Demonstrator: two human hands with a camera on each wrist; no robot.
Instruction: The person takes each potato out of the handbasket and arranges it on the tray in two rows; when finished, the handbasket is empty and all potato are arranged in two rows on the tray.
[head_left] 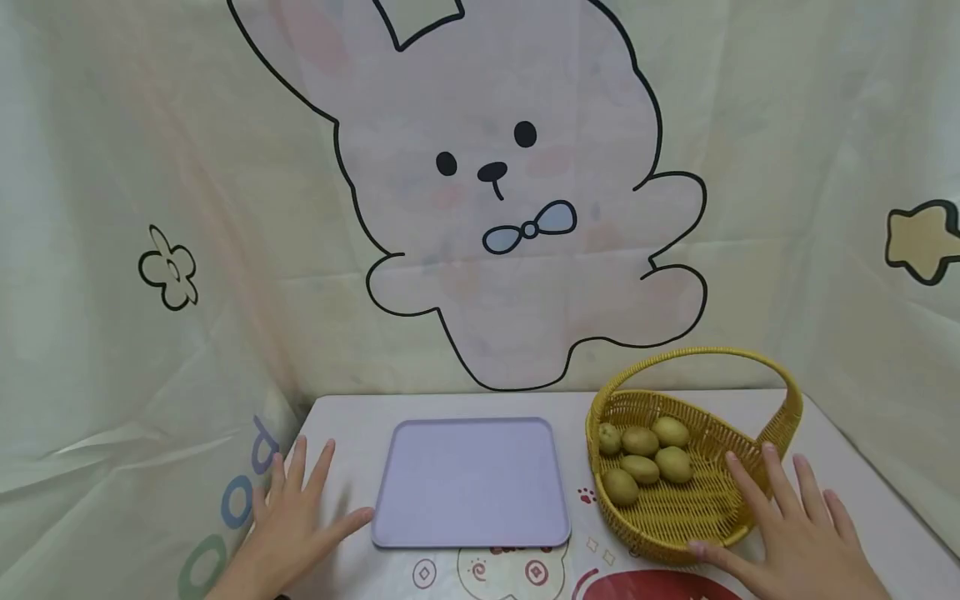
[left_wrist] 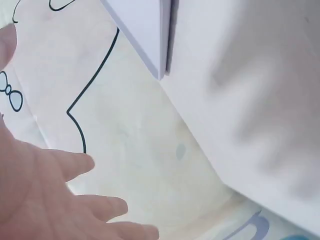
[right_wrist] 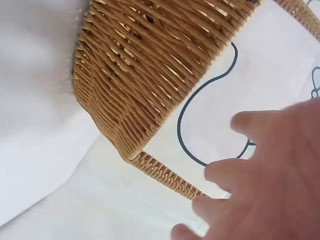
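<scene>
My left hand is spread over the table, its thumb pointing at the left edge of a flat lavender tray. In the left wrist view the fingers are straight and hold nothing. On the right, a yellow woven basket with a tall arched handle contains several greenish-brown kiwis, grouped toward its left side. My right hand hovers with fingers spread at the basket's right front rim, overlapping it in the head view. In the right wrist view the wicker side shows beside the open fingers.
The white table carries printed drawings along its front, including a red shape. Light fabric curtains enclose the back and both sides, with a large cartoon animal printed behind the table.
</scene>
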